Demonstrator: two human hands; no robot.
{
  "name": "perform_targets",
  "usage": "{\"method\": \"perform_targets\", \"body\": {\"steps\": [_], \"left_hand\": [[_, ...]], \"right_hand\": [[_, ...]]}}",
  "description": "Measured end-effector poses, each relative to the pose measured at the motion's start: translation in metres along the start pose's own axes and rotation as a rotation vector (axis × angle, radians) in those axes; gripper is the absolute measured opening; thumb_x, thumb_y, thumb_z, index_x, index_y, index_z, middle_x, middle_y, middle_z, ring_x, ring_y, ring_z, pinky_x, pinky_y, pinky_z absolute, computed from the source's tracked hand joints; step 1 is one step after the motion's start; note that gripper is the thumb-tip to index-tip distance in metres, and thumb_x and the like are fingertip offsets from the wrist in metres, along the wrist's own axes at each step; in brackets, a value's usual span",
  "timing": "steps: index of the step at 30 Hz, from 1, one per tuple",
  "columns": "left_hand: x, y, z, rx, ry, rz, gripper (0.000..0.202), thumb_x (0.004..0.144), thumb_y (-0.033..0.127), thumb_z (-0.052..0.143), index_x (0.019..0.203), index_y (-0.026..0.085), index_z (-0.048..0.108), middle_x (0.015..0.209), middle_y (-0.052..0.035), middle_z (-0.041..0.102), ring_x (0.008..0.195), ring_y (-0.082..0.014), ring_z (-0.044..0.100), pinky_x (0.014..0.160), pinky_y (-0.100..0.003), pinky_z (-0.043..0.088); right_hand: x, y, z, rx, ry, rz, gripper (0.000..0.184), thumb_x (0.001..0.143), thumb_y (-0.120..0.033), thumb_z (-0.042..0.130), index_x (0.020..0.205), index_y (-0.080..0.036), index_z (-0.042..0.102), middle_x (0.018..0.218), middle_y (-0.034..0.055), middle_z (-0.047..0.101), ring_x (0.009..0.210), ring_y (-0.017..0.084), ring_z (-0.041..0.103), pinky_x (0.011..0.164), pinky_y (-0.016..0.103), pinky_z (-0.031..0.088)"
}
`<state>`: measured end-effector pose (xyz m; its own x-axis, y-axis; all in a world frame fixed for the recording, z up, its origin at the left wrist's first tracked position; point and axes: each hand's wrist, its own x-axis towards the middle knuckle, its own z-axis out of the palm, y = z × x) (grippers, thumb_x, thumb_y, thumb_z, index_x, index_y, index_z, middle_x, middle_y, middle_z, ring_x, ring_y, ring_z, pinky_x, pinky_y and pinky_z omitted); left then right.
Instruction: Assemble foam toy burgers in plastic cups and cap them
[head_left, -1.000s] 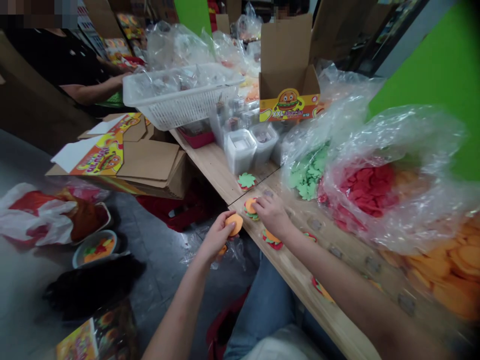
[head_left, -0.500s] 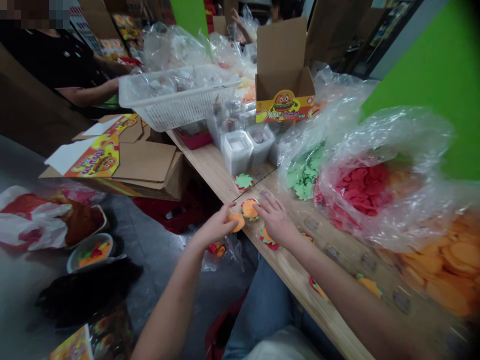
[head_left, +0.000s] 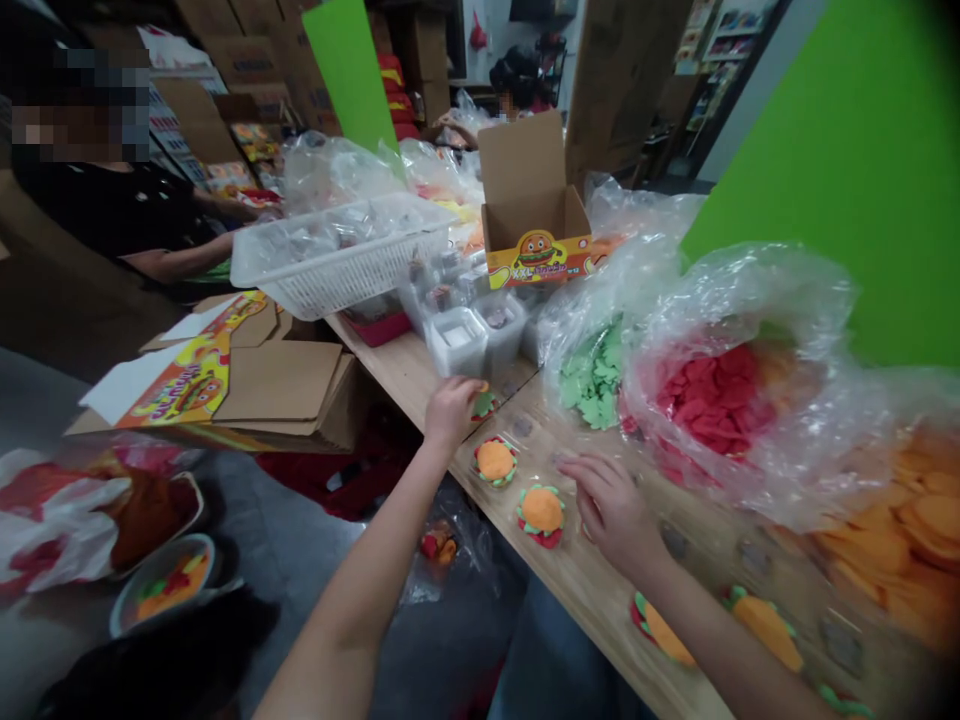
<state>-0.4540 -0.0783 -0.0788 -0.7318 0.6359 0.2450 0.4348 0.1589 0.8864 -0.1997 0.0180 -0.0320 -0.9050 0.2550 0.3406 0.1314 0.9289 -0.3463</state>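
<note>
My left hand (head_left: 448,415) pinched closed on orange disc (head_left: 484,387), at green-topped stack (head_left: 484,405) on bench (head_left: 397,375). My right hand (head_left: 613,505) half open, palm down, nothing seen in it, just beside orange-capped burger stack (head_left: 541,510). Display box (head_left: 540,262) reads "XXL"; remaining script unclear to me. Folded cartons (head_left: 281,380): burger print, lettering blurred.

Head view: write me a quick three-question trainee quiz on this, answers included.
1. The two round, layered stacks between the left hand and the right hand are topped with: A) white, B) orange, C) red.
2. True or false: the flat red pieces sit inside a clear plastic bag.
3. Which hand is nearer the slotted white plastic basket?

Key: 1. B. 2. True. 3. Left.
</note>
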Motion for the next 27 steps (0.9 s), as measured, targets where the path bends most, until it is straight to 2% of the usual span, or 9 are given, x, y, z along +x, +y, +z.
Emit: {"method": "perform_targets", "body": {"steps": [3, 8, 12, 14, 16, 19, 22, 25, 27], "left_hand": [[-0.020, -0.004, -0.005, 0.034, -0.083, 0.085, 0.021, 0.075, 0.024, 0.053, 0.094, 0.021, 0.063, 0.104, -0.0064, 0.061, 0.103, -0.0204, 0.050, 0.097, -0.035, 0.033], [-0.043, -0.014, -0.015, 0.032, 0.036, 0.104, 0.035, 0.082, 0.031, 0.043, 0.113, 0.021, 0.055, 0.123, -0.0078, 0.050, 0.117, -0.0217, 0.040, 0.104, -0.039, 0.023], [-0.046, -0.018, -0.016, 0.029, -0.150, 0.140, 0.035, 0.077, 0.032, 0.053, 0.111, 0.025, 0.057, 0.125, -0.0061, 0.050, 0.124, -0.0234, 0.033, 0.106, -0.042, 0.012], [-0.045, -0.016, -0.016, 0.028, -0.192, 0.132, 0.032, 0.077, 0.033, 0.053, 0.107, 0.025, 0.059, 0.123, -0.0066, 0.051, 0.123, -0.0233, 0.033, 0.106, -0.043, 0.010], [-0.046, -0.011, -0.018, -0.017, -0.147, 0.100, 0.033, 0.076, 0.035, 0.054, 0.106, 0.023, 0.059, 0.124, -0.0080, 0.049, 0.123, -0.0233, 0.033, 0.106, -0.041, 0.012], [-0.060, -0.004, -0.026, -0.257, 0.083, -0.058, 0.038, 0.074, 0.040, 0.055, 0.105, 0.019, 0.058, 0.128, -0.0100, 0.044, 0.123, -0.0222, 0.032, 0.105, -0.037, 0.018], [-0.097, 0.000, -0.036, -0.562, 0.308, -0.285, 0.047, 0.081, 0.052, 0.037, 0.104, 0.016, 0.056, 0.123, -0.0124, 0.048, 0.119, -0.0206, 0.038, 0.099, -0.038, 0.030], [-0.161, 0.014, -0.039, -0.918, 0.332, -0.408, 0.069, 0.082, 0.060, 0.008, 0.107, 0.015, 0.054, 0.124, -0.0140, 0.048, 0.115, -0.0207, 0.044, 0.092, -0.040, 0.038], [-0.210, 0.030, -0.034, -1.254, 0.337, -0.466, 0.073, 0.081, 0.061, 0.005, 0.110, 0.015, 0.054, 0.129, -0.0126, 0.043, 0.118, -0.0207, 0.041, 0.093, -0.039, 0.038]], "right_hand": [[-0.007, 0.008, -0.001, -0.023, -0.023, -0.010, 0.038, 0.074, -0.005, 0.041, 0.107, -0.017, 0.055, 0.108, 0.0064, 0.056, 0.108, 0.021, 0.041, 0.092, 0.042, 0.038], [-0.010, 0.013, -0.001, -0.028, -0.005, -0.041, 0.037, 0.074, -0.006, 0.041, 0.106, -0.017, 0.056, 0.107, 0.0067, 0.057, 0.109, 0.022, 0.042, 0.091, 0.044, 0.039], [-0.009, 0.007, -0.006, -0.039, 0.032, -0.053, 0.035, 0.075, -0.006, 0.040, 0.105, -0.018, 0.057, 0.106, 0.0067, 0.057, 0.109, 0.023, 0.043, 0.091, 0.044, 0.039], [-0.009, 0.003, -0.015, -0.049, 0.051, -0.055, 0.034, 0.076, -0.007, 0.041, 0.104, -0.017, 0.057, 0.105, 0.0065, 0.058, 0.108, 0.022, 0.043, 0.090, 0.042, 0.039], [-0.012, -0.002, -0.029, -0.058, 0.082, -0.040, 0.032, 0.076, -0.008, 0.042, 0.103, -0.017, 0.057, 0.104, 0.0063, 0.059, 0.107, 0.021, 0.044, 0.090, 0.041, 0.040], [-0.029, -0.013, -0.054, -0.035, 0.183, 0.022, 0.030, 0.077, -0.011, 0.043, 0.102, -0.018, 0.058, 0.102, 0.0061, 0.059, 0.105, 0.021, 0.047, 0.092, 0.041, 0.038], [-0.062, -0.029, -0.074, 0.100, 0.330, 0.191, 0.028, 0.078, -0.018, 0.046, 0.103, -0.020, 0.059, 0.104, 0.0058, 0.059, 0.103, 0.020, 0.050, 0.095, 0.042, 0.034], [-0.099, -0.046, -0.083, 0.482, 0.434, 0.496, 0.027, 0.080, -0.027, 0.048, 0.104, -0.021, 0.058, 0.103, 0.0065, 0.060, 0.096, 0.020, 0.055, 0.090, 0.043, 0.039], [-0.112, -0.055, -0.084, 0.869, 0.485, 0.610, 0.025, 0.079, -0.029, 0.049, 0.102, -0.021, 0.058, 0.097, 0.0063, 0.062, 0.090, 0.019, 0.058, 0.084, 0.041, 0.043]]}}
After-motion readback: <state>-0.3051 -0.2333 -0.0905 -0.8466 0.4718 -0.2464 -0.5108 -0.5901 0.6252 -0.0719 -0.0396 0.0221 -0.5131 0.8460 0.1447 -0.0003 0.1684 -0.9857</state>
